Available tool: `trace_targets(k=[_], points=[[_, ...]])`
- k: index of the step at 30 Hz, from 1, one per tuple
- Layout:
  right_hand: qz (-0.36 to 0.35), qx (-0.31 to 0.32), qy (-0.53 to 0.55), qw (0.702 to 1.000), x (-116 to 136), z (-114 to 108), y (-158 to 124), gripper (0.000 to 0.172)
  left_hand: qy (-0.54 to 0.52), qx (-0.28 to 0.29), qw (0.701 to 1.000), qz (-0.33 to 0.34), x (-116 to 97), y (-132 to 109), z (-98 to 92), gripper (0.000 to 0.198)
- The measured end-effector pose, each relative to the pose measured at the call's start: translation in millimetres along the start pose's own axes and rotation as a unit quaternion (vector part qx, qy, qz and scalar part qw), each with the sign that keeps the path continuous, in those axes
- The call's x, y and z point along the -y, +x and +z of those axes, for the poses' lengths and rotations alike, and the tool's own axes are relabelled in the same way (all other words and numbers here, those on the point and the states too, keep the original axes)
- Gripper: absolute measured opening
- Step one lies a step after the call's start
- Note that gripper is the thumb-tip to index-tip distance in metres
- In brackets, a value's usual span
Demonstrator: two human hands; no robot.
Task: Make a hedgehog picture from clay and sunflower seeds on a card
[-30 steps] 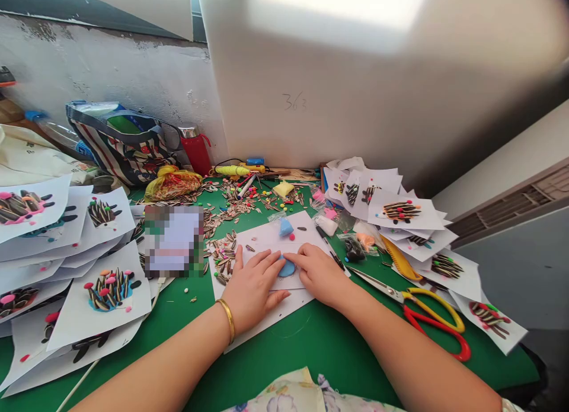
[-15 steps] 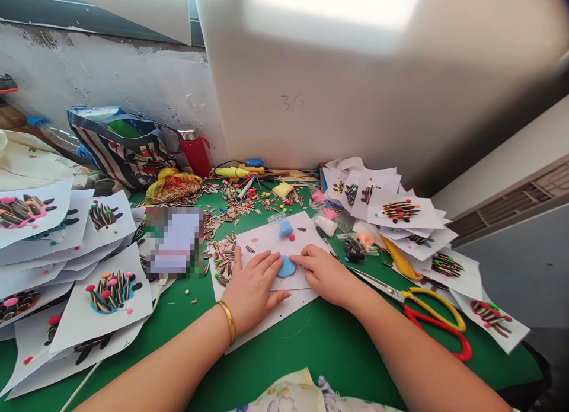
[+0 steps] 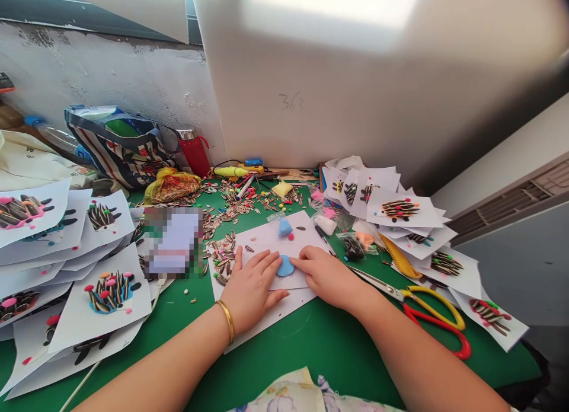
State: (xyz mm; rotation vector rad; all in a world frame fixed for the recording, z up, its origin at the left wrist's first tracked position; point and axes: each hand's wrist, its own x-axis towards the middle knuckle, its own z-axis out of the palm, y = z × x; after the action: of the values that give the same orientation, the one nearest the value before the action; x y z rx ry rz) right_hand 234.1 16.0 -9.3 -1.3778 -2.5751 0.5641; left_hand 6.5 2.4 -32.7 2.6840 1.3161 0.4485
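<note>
Over the last second the right hand [image 3: 317,272] has slid its index fingertip from the top of the blue clay disc [image 3: 285,267] to its right edge, baring more of it; the left hand [image 3: 255,281] has stayed in place.

Nearest, a gold bangle [image 3: 226,322] circles the left wrist above the green tabletop [image 3: 284,347]. The left hand lies flat and open, thumb out, fingertips at the disc's left edge. The right hand's index finger is extended against the disc; its other fingers curl under, and whether they enclose anything cannot be told.

The disc lies between the two hands on a white card [image 3: 296,283], itself on a larger white sheet [image 3: 287,312]. It is pale blue, flat, smooth and roundish, with small dark marks along its lower rim.

Right of the right hand are red-and-yellow-handled scissors [image 3: 438,314]. Just beyond that hand, black clay [image 3: 353,249] sits in a clear plastic bag, with orange clay [image 3: 365,240] and white clay [image 3: 326,224] beside clear wrapping. Ahead of the fingertips rests a blue clay lump [image 3: 285,227]; striped sunflower seeds [image 3: 222,252] heap beyond the left hand.

Farther off, ahead and left of the left hand, a yellow bag [image 3: 168,175] holds reddish strands, and a striped tote [image 3: 100,157] contains blue-and-green packaging. Beside them stands a steel-capped red flask [image 3: 195,155], its contents hidden.
</note>
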Motion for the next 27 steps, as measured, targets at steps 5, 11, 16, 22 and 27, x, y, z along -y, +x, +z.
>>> trace_targets(k=[5, 11, 16, 22, 27], points=[[-0.003, 0.007, 0.030, 1.000, 0, -5, -3, 0.060, 0.001, -0.004, 1.000, 0.002, 0, 0, 0.1, 0.056], [-0.015, 0.019, 0.000, 1.000, -2, -6, -5, 0.050, -0.003, -0.001, 1.000, 0.000, 0, 0, -0.4, 0.056], [-0.016, 0.032, 0.031, 0.999, -2, -14, -7, 0.055, -0.007, 0.006, 1.000, -0.003, 0, 0, -0.7, 0.057], [-0.026, 0.042, 0.009, 0.999, 1, -18, -9, 0.046, -0.003, 0.005, 1.000, 0.000, 0, 0, 0.0, 0.057], [-0.026, 0.046, 0.021, 0.998, -1, -19, -9, 0.048, 0.011, -0.004, 1.000, 0.005, 0, 0, 0.1, 0.056]])
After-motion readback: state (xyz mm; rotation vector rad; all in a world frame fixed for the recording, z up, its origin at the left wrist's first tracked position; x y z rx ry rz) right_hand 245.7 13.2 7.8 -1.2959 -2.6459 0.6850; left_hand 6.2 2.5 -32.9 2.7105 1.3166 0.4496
